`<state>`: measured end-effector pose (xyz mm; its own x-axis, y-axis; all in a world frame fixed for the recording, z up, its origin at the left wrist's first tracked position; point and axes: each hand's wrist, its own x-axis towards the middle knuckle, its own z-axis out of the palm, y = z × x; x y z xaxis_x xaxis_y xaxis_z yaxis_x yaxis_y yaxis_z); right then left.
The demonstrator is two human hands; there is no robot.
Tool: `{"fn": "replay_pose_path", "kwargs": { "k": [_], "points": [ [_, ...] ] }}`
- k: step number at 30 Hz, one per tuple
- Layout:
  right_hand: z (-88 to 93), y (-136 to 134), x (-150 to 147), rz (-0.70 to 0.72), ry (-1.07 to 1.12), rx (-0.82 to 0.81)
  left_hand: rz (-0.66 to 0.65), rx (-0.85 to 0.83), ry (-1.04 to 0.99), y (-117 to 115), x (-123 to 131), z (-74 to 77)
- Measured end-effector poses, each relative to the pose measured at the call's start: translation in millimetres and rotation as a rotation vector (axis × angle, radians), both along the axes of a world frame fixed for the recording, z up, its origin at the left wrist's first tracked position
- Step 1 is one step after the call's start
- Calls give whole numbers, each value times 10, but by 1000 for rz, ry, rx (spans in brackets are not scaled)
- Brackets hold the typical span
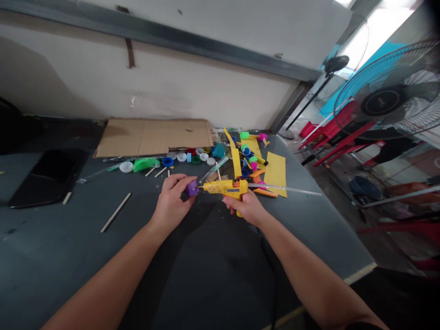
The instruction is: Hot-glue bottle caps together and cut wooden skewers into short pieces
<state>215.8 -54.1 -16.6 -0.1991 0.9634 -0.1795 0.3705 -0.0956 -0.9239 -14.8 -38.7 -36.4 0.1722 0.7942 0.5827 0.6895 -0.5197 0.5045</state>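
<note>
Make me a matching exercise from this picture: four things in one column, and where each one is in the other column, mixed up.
Things:
1. glue gun
2. purple cap
3. cardboard sheet
4. long wooden stick

Places:
A. flat at the far side of the table, by the wall
B. pinched by the left hand
C. loose on the table, left of the left hand
D. held in the right hand

Pairs: 1-D, 2-B, 3-A, 4-C
</note>
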Motion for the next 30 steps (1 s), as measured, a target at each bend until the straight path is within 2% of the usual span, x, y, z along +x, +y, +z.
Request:
{"fn": "replay_pose_path", "kwargs": {
  "k": [12, 19, 25, 30],
  "points": [
    [23, -2, -21, 8, -5, 16, 11, 17, 27, 6, -5, -21],
    [-3, -3, -9, 15, -18, 33, 75, -129, -61, -32, 29, 0],
    [-18, -9, 4, 9, -31, 51, 27, -5, 10, -24, 16, 13],
    [-26, -16, -3, 36, -62, 101, 0, 31, 28, -4, 18, 7]
  ]
}}
